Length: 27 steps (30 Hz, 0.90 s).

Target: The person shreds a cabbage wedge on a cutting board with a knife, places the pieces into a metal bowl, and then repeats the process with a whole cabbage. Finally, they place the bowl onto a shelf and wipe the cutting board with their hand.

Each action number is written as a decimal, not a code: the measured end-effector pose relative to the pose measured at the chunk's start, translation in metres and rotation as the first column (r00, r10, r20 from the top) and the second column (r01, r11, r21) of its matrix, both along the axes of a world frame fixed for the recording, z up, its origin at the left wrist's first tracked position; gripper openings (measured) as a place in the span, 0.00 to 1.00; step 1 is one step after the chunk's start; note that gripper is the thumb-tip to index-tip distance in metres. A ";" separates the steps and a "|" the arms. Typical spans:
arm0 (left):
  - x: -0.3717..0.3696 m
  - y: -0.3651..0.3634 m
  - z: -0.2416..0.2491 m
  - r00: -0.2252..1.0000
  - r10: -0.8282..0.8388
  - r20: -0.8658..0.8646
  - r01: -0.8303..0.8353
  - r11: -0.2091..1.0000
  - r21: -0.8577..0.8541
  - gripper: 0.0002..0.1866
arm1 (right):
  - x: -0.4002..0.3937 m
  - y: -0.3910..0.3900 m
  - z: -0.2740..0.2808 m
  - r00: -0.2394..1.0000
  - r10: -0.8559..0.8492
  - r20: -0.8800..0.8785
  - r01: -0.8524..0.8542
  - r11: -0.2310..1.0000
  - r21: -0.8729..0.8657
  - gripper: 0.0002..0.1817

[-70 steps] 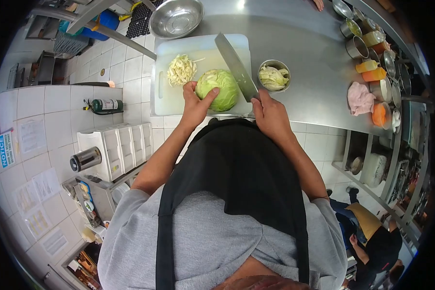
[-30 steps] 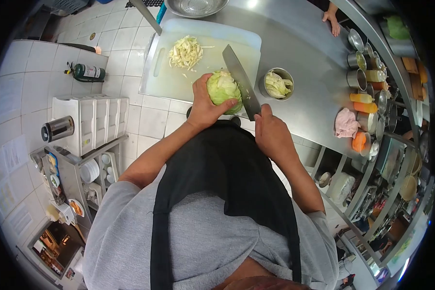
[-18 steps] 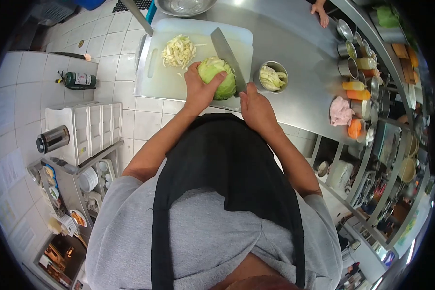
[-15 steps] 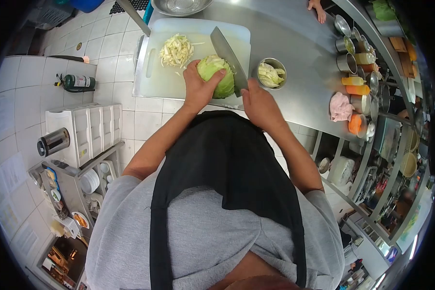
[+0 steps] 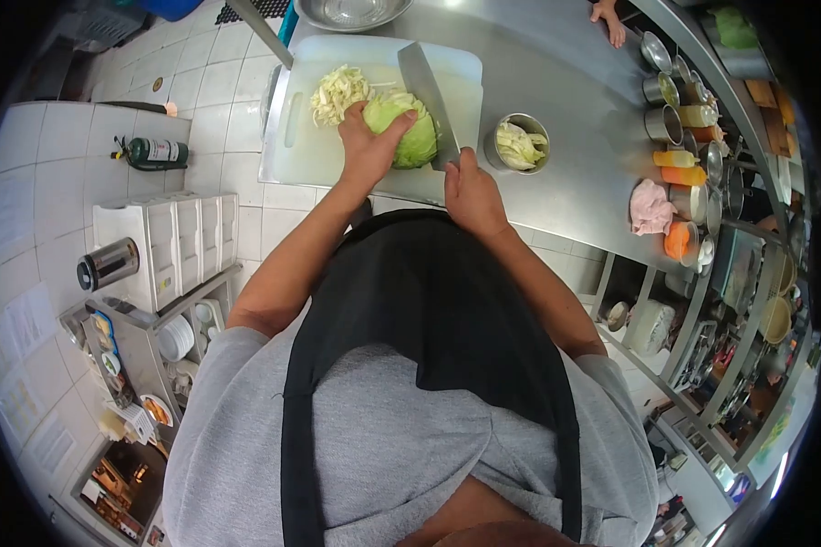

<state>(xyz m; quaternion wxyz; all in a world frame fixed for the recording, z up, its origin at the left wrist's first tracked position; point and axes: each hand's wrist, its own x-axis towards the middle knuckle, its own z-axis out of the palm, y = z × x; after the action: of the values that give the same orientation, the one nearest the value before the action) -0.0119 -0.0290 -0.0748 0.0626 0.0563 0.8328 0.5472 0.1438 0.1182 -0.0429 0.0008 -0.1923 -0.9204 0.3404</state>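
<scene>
A green cabbage (image 5: 412, 139) rests on the white cutting board (image 5: 310, 162), with my left hand (image 5: 368, 146) gripping its left side, thumb over the top. My right hand (image 5: 472, 194) is closed round the handle of a large knife (image 5: 426, 91). The blade stands along the cabbage's right side, its far end pointing away from me. Shredded cabbage (image 5: 340, 94) lies in a pile at the board's left, just beyond my left hand. Right of the board, a round metal container (image 5: 522, 144) holds pale cabbage pieces.
A metal bowl (image 5: 354, 11) sits beyond the board on the steel table (image 5: 575, 164). Along the right edge are metal pots, sauce bottles (image 5: 680, 173) and a pink cloth (image 5: 651, 208). Another person's hand (image 5: 608, 23) is at the table's far edge.
The board, table and containers appear slightly shifted to the right in view. The cabbage and my left hand are nearer the shredded pile, and the knife remains against the cabbage's right side.
</scene>
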 end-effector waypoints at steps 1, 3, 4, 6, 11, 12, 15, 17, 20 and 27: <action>0.000 -0.001 -0.002 1.000 -0.012 -0.009 0.012 1.000 -0.003 0.54 | 0.002 -0.001 -0.004 1.000 0.011 -0.012 -0.011 1.000 -0.008 0.14; 0.008 0.000 0.012 0.998 -0.004 0.070 -0.006 0.990 0.139 0.53 | 0.003 -0.002 -0.002 0.999 0.001 -0.032 -0.001 1.000 -0.017 0.15; 0.008 0.001 0.013 0.998 -0.018 0.063 0.010 0.990 0.138 0.53 | 0.004 0.001 -0.001 0.999 0.014 -0.034 -0.015 1.000 -0.017 0.15; 0.011 0.001 0.010 0.982 -0.030 0.185 -0.024 0.959 0.282 0.50 | 0.005 0.003 0.019 0.999 0.025 -0.037 -0.025 0.999 -0.021 0.14; 0.024 0.007 -0.008 0.988 -0.101 0.121 0.074 0.975 0.209 0.41 | -0.002 0.009 0.095 0.955 0.141 0.262 -0.187 0.969 0.161 0.13; 0.029 0.011 -0.014 0.992 -0.060 -0.113 0.064 0.997 0.033 0.38 | -0.004 0.010 0.097 0.951 0.142 0.276 -0.190 0.970 0.154 0.13; 0.021 0.015 -0.003 0.994 -0.087 0.069 0.070 0.972 0.222 0.34 | -0.016 0.011 0.100 0.941 0.144 0.305 -0.203 0.964 0.174 0.11; 0.017 0.015 -0.005 0.972 -0.148 0.184 0.087 0.948 0.305 0.33 | -0.022 0.011 0.102 0.934 0.125 0.336 -0.190 0.967 0.169 0.11; 0.018 0.018 -0.012 0.986 -0.082 0.143 0.045 0.969 0.244 0.31 | -0.017 0.015 0.088 0.959 0.110 0.261 -0.155 0.975 0.157 0.12; 0.025 0.004 -0.022 0.983 -0.186 0.006 0.182 0.969 0.166 0.29 | 0.012 0.011 0.065 0.986 0.073 0.148 -0.101 0.977 0.189 0.12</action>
<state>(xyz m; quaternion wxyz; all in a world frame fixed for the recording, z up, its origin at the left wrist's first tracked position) 0.0132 -0.0247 -0.0966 0.1173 0.1324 0.7750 0.6067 0.1554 0.1292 0.0219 -0.0601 -0.1741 -0.9547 0.2337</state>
